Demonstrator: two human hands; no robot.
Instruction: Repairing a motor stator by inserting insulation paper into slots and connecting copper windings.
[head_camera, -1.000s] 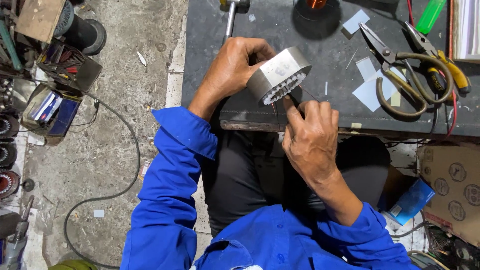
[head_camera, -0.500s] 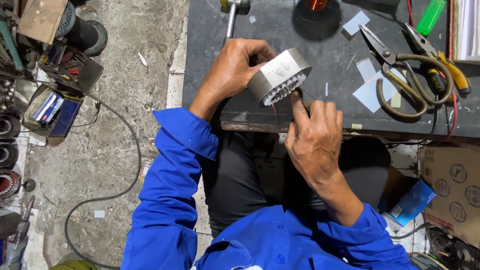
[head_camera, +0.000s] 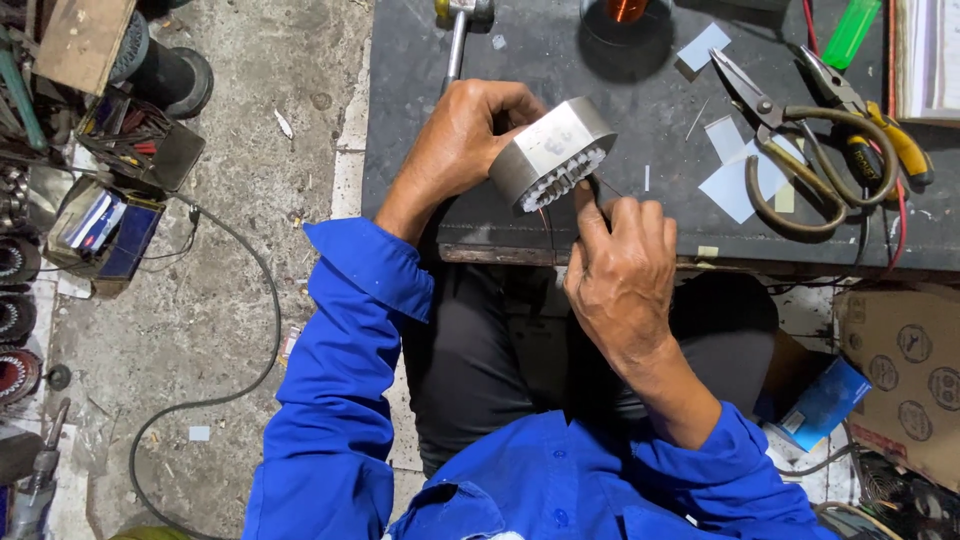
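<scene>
A: Centre of frame, just above middle. Left hand (head_camera: 462, 140) wrapped round a metal stator core (head_camera: 553, 152), fingers curled over the far side, thumb side hidden. Held tilted, slotted face turned toward the lower right, clear of the dark bench top (head_camera: 520, 60).

B: Right hand (head_camera: 622, 275)?

A: Just below the core, fingertips (head_camera: 588, 205) pressed narrow at the slot face, pinching something thin (looks like a strand of copper wire (head_camera: 545, 222) trailing down, hard to be sure). Not wide open, not a fist.

B: Risks from here?

A: Thin strand kinking or snapping if pulled hard across a slot edge. Likely scraped insulation too, given bare metal edges at the slots. Judgement only.

B: Grip on the core?

A: One-handed, tilted, over the bench edge (head_camera: 600, 262). Could slip and drop onto the lap or floor if the right hand tugs sideways. White slot liners (head_camera: 560, 178) could shift out under the same tug.

B: Clutter?

A: Upper right: big scissors (head_camera: 790, 150), yellow-handled pliers (head_camera: 880, 120), pale paper scraps (head_camera: 735, 185). Well apart from the hands, so low snag risk. Hammer handle (head_camera: 455, 45) upper centre, near the left hand's knuckles but not touching. Dark cable (head_camera: 250, 300) on the floor at left, well apart from both hands.

B: Fingertip hazard?

A: Possible nick from the slot edges, fingers that close in.
</scene>
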